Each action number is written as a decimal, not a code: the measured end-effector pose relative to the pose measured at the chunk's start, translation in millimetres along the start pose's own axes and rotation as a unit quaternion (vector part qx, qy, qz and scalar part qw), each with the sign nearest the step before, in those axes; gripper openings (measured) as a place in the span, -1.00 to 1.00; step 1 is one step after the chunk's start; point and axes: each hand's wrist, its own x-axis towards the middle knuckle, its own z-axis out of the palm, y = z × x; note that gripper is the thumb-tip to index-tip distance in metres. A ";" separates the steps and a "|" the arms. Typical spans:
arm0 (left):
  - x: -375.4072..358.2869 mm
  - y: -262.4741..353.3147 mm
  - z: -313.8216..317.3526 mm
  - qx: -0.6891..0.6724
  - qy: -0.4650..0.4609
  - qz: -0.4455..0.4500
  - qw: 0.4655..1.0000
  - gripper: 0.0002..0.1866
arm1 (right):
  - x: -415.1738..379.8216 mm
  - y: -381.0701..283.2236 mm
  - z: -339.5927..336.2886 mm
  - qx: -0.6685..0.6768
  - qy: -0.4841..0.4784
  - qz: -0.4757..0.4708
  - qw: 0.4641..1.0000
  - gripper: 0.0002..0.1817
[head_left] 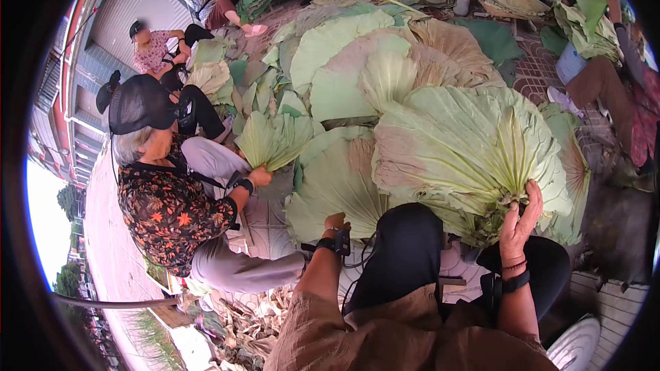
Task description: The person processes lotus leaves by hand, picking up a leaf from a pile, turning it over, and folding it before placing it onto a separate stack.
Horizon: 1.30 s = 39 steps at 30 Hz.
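Observation:
My right hand (520, 221) grips the gathered stem end of a bundle of large, dried green leaves (460, 141), its fingers closed at the base. The bundle fans out up and to the left, over other big leaves. My left hand (335, 222) is lower left of it, beside a flat, round green leaf (340, 185) with a brownish patch. Its fingers look curled, and what they hold, if anything, is hidden. More broad leaves (357, 62), green and brown, lie stacked beyond the bundle.
A person in a black cap (172, 220) sits close on my left, holding a smaller leaf fan (275, 139). Other people sit around the pile, at the upper left, top and right. Dry brown scraps (251, 319) lie at the lower left; a round metal lid-like object (576, 343) is lower right.

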 end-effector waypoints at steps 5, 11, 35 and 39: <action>-63.0 -6.7 80.6 -0.114 -0.065 -0.057 0.990 -0.67 | -6.4 5.5 7.1 0.013 0.005 0.002 1.000 -0.50; -38.6 44.5 73.7 -0.176 -0.177 -0.067 0.966 -0.62 | -8.6 8.2 13.8 0.031 -0.008 -0.006 0.999 -0.50; -19.2 58.2 141.6 -0.843 -0.130 -0.444 0.274 -0.43 | -0.7 5.2 20.0 0.037 -0.014 0.029 0.999 -0.49; -19.1 54.0 145.3 -0.872 -0.099 -0.391 0.278 -0.46 | -2.1 1.7 18.5 0.064 -0.016 0.039 0.997 -0.46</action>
